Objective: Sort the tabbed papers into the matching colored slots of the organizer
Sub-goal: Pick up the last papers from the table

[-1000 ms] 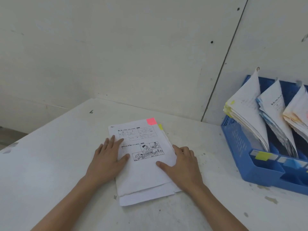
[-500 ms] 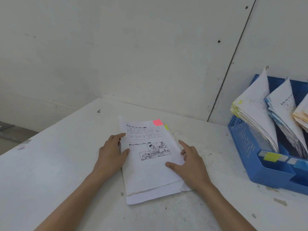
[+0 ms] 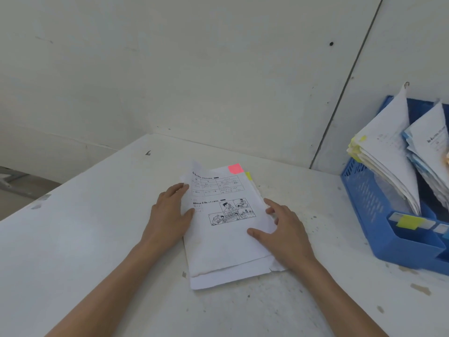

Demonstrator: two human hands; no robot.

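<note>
A stack of white papers lies flat on the table in front of me. Its top sheet carries a printed table, cartoon drawings and a pink tab at the far edge. A yellow-green tab peeks out from a sheet below. My left hand lies at the stack's left edge, fingers fairly straight against it and thumb on the top sheet, whose far-left corner curls up. My right hand rests at the right edge, thumb on the paper and fingers spread. The blue organizer stands at the right.
The organizer holds leaning bundles of paper, one with yellow tabs and one with blue edges. A yellow label marks its nearest front slot. A grey wall runs close behind the white table.
My left hand slid off the top of the sheet to its left edge, and the sheet's far-left corner has lifted. My right hand's fingers spread along the right edge.
</note>
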